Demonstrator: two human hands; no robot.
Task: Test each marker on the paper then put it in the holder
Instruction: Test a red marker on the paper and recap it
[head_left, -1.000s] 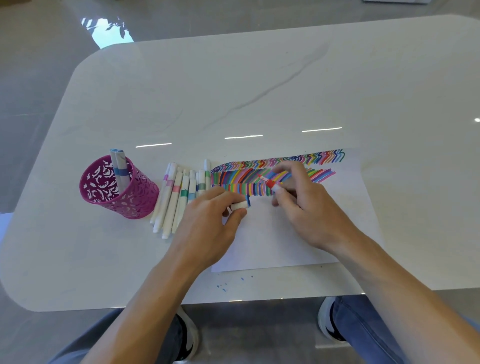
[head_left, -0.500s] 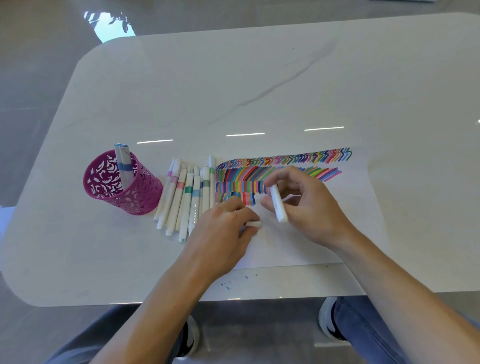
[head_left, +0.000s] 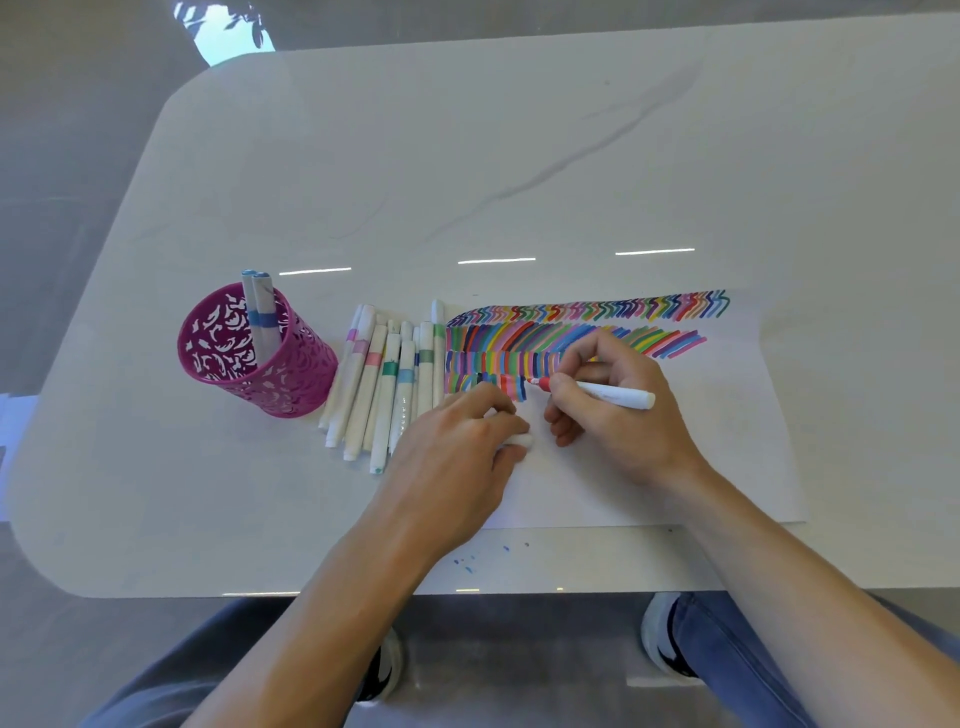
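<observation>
My right hand (head_left: 613, 410) grips a white marker with a red tip (head_left: 615, 395), its tip touching the paper (head_left: 675, 447) at the right end of the lowest row of coloured strokes. My left hand (head_left: 457, 447) rests on the paper's left part and pinches a white cap (head_left: 521, 441). Several white markers with coloured bands (head_left: 384, 384) lie side by side between the paper and the pink perforated holder (head_left: 260, 358). Two markers with blue bands (head_left: 260, 317) stand inside the holder.
The white marble table (head_left: 519, 156) ends in a near edge just below my forearms. Small blue ink specks (head_left: 467, 564) dot the table in front of the paper. My knees and shoes show under the table edge.
My right hand has turned the marker round from an upright hold to a writing grip, bringing its red tip down on the paper. My left hand keeps the cap and has barely shifted.
</observation>
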